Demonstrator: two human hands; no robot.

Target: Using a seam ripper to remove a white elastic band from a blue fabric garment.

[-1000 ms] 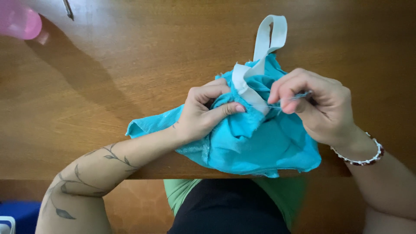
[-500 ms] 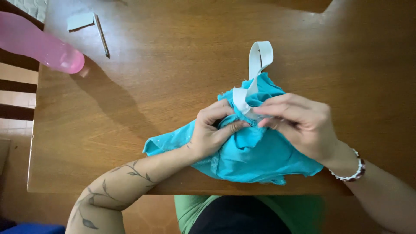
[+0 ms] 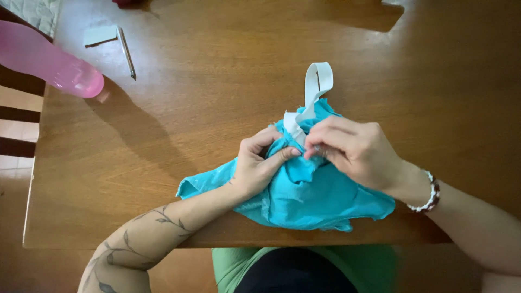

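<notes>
A bunched turquoise cloth (image 3: 304,195) lies at the near edge of the brown wooden table (image 3: 217,108). A white elastic band (image 3: 315,87) loops up out of its top. My left hand (image 3: 258,168) pinches a fold of the cloth next to the band's lower end. My right hand (image 3: 353,152) grips the cloth right beside it, fingertips almost touching the left thumb, with a small metallic object between the fingers that I cannot make out clearly. A beaded bracelet (image 3: 429,195) sits on the right wrist.
A pink translucent bottle (image 3: 51,62) lies at the table's far left edge. A small pale paper scrap (image 3: 99,36) and a thin pen-like stick (image 3: 126,52) lie near it. A chair (image 3: 16,119) stands at the left.
The view has shifted, so the cloth and hands sit lower right in frame. Both hands stayed on the cloth beside the band; the right fingers have curled in closer to the left thumb.
</notes>
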